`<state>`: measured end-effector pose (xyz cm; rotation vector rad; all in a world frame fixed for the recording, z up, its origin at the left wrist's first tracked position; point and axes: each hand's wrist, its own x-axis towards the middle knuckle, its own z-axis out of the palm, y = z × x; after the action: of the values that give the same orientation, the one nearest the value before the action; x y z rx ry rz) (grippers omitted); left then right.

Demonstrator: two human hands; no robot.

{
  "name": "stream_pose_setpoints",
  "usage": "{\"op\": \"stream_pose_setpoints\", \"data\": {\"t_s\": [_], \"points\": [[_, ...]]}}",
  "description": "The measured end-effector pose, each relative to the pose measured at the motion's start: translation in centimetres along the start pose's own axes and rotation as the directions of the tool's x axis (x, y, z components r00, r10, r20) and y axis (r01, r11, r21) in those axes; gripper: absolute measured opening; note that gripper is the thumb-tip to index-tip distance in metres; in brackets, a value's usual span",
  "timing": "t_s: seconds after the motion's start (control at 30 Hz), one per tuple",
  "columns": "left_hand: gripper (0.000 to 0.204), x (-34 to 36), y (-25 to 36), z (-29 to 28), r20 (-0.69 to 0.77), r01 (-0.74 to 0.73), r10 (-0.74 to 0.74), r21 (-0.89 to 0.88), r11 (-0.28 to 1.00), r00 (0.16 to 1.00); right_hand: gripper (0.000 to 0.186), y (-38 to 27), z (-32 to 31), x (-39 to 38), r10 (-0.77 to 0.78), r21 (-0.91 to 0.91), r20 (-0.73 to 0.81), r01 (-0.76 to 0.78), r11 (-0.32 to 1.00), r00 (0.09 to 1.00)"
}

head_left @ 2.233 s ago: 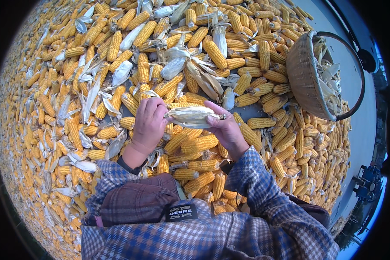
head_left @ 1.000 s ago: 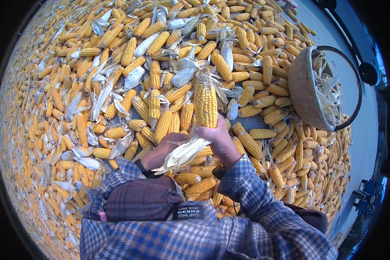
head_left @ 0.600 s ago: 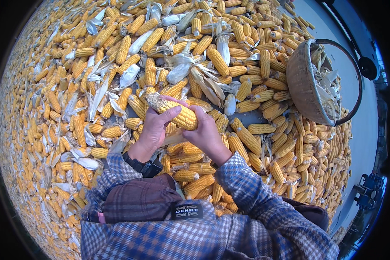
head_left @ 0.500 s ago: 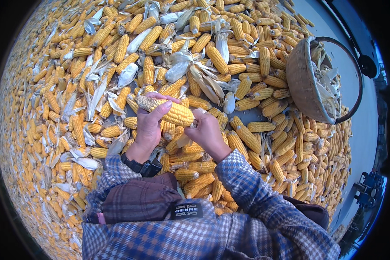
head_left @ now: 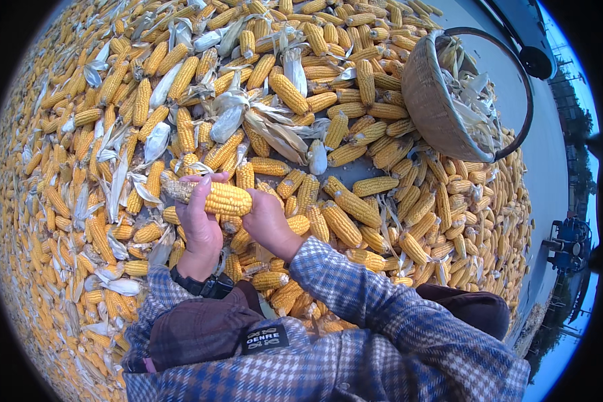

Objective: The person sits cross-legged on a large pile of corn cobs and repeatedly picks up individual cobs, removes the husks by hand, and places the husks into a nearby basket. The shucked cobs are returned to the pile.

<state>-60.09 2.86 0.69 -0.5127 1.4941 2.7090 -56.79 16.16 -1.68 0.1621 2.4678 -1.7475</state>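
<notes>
My left hand (head_left: 202, 226) is closed round a yellow corn cob (head_left: 226, 199) held almost level, its pale, ragged tip pointing left. My right hand (head_left: 269, 224) grips the cob's right end, with its fingertips hidden behind it. The cob shows bare kernels, and any husk at its base is out of sight. Beneath both hands lies a thick spread of loose cobs (head_left: 345, 223), with dry pale husks (head_left: 155, 141) scattered among them.
A woven basket (head_left: 427, 100) with a dark arched handle, holding dry husks (head_left: 476, 107), rests on the pile at upper right. Beyond the pile's right edge are grey pavement (head_left: 543, 181), a blue machine (head_left: 569, 244) and a dark vehicle with a wheel (head_left: 536, 61).
The husk that covered the cob was pulled back and no longer shows. The cob went from upright to level, and both hands shifted left. The whole view has swung slightly.
</notes>
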Motion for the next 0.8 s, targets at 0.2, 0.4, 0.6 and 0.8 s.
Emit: {"op": "stream_pose_setpoints", "data": {"t_s": [0.2,0.4,0.6,0.8], "points": [[0.018,0.1,-0.1,-1.4,0.02,0.085,-0.087,0.081,0.993,0.996,0.025,1.7,0.5,-2.4,0.103,-0.135,0.287,-0.066,0.989,0.952],[0.017,-0.3,0.2,-1.3,0.383,0.353,-0.477,0.352,0.867,0.791,0.017,0.3,-4.2,-4.2,-0.101,-0.311,0.726,0.455,0.835,0.681],[0.027,1.7,-1.3,-3.7,0.041,0.467,-0.486,0.218,0.857,0.873,0.016,-2.6,-28.6,5.4,-0.532,-0.757,0.038,0.372,0.537,0.846],[0.033,2.3,-1.2,-8.6,0.057,0.544,-0.594,0.337,0.768,0.803,0.092,-8.2,-45.7,11.1,-0.032,-0.776,-0.628,-0.629,-0.051,0.778]]}}
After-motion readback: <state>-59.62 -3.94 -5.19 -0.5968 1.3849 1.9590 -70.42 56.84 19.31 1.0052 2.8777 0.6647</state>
